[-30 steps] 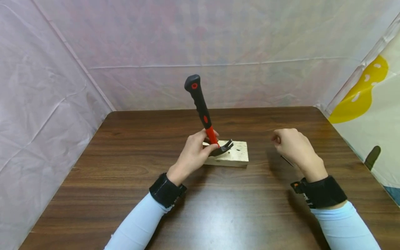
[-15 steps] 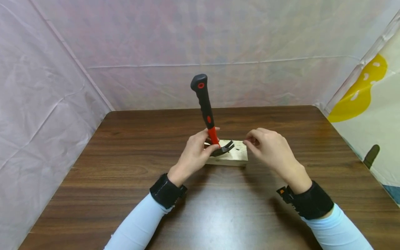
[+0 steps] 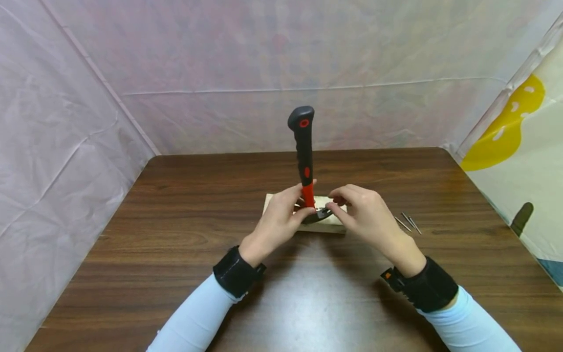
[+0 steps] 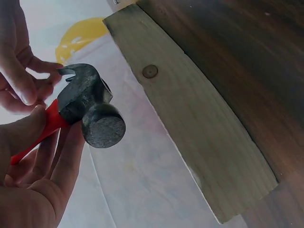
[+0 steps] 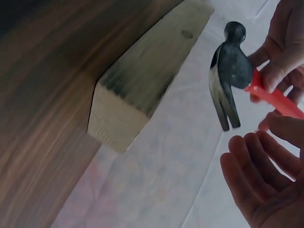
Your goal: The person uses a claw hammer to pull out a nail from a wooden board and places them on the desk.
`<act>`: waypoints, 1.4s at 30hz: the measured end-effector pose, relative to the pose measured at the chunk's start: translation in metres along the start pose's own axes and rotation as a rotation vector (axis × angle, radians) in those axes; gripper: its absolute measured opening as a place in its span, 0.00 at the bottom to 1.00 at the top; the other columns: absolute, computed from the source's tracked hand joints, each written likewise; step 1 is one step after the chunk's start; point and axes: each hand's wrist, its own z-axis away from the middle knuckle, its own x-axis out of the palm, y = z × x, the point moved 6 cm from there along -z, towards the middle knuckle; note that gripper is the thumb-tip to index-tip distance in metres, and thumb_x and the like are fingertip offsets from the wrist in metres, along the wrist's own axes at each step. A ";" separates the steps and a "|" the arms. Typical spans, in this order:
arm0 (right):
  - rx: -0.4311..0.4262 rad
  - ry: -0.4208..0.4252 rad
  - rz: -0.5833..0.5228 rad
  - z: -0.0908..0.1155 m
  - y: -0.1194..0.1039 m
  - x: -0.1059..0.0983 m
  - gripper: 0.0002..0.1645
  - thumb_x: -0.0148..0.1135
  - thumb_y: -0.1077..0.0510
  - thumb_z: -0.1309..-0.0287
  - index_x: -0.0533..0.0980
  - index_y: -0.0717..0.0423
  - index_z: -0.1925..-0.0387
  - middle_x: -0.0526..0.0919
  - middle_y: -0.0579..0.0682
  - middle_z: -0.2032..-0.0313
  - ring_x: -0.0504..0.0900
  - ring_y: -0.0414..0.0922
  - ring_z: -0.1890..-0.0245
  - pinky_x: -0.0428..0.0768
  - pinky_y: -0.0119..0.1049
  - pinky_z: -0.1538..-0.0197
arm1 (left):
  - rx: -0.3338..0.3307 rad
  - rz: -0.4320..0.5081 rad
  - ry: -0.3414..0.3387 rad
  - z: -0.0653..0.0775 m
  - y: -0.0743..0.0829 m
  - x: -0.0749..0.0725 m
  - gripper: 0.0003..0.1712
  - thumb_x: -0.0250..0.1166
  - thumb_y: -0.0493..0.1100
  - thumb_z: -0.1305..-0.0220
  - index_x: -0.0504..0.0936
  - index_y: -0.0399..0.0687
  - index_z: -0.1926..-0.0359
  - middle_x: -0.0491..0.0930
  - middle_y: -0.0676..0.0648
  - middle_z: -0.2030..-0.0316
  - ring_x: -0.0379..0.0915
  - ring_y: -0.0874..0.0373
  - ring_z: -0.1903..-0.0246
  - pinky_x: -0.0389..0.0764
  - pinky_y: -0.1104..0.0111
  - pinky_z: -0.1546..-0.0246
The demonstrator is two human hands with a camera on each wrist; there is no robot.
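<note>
My left hand point(image 3: 279, 215) grips a claw hammer point(image 3: 303, 151) low on its red neck, by the head. The black handle points up. In the left wrist view the hammer's round face point(image 4: 105, 132) shows clearly. My right hand point(image 3: 367, 210) is beside the claw, thumb and forefinger pinched together. A small pale tip of a nail point(image 5: 257, 130) shows between those fingers in the right wrist view; most of it is hidden. Both hands are over a pale wooden block point(image 3: 323, 227), which lies flat on the table.
Three loose nails point(image 3: 415, 225) lie on the brown wooden table point(image 3: 176, 210), right of the block. Pale sheeting point(image 3: 220, 58) hangs behind the table and on its left side. A yellow shape point(image 3: 506, 132) marks the sheet on the right.
My right hand has come leftward from over the nails to the hammer's claw, uncovering them. My left hand has shifted slightly right, and the hammer handle stands more upright.
</note>
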 end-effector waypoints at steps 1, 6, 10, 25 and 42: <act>0.000 -0.006 -0.012 0.000 -0.001 0.001 0.10 0.75 0.63 0.43 0.84 0.60 0.60 0.85 0.49 0.66 0.85 0.44 0.68 0.83 0.41 0.68 | 0.006 -0.003 -0.002 0.000 0.001 0.001 0.32 0.73 0.29 0.39 0.75 0.35 0.34 0.84 0.43 0.58 0.84 0.53 0.59 0.84 0.70 0.58; 0.007 -0.034 -0.050 0.001 -0.006 0.007 0.13 0.76 0.63 0.43 0.83 0.62 0.57 0.85 0.51 0.63 0.85 0.45 0.65 0.84 0.42 0.64 | 0.045 -0.032 0.017 0.001 0.006 0.002 0.27 0.74 0.31 0.40 0.78 0.36 0.40 0.81 0.45 0.58 0.83 0.53 0.59 0.84 0.69 0.58; 0.005 -0.045 -0.067 0.002 -0.009 0.011 0.14 0.75 0.63 0.41 0.83 0.64 0.55 0.86 0.52 0.62 0.86 0.46 0.65 0.85 0.43 0.62 | 0.065 -0.044 0.044 0.001 0.009 0.002 0.24 0.74 0.31 0.40 0.79 0.37 0.43 0.76 0.44 0.57 0.83 0.53 0.60 0.83 0.71 0.57; -0.021 0.097 -0.143 0.002 -0.017 0.012 0.14 0.76 0.66 0.45 0.83 0.62 0.56 0.88 0.51 0.62 0.86 0.44 0.65 0.86 0.46 0.64 | 0.079 -0.018 0.042 0.001 0.015 0.009 0.24 0.69 0.22 0.40 0.80 0.35 0.42 0.74 0.43 0.56 0.80 0.54 0.58 0.83 0.72 0.57; -0.011 0.173 -0.040 0.006 -0.021 0.009 0.07 0.71 0.64 0.46 0.82 0.62 0.64 0.87 0.51 0.70 0.85 0.43 0.73 0.84 0.39 0.71 | 0.101 -0.054 0.021 0.001 0.019 0.017 0.24 0.66 0.20 0.46 0.78 0.31 0.47 0.78 0.42 0.58 0.81 0.53 0.60 0.84 0.72 0.60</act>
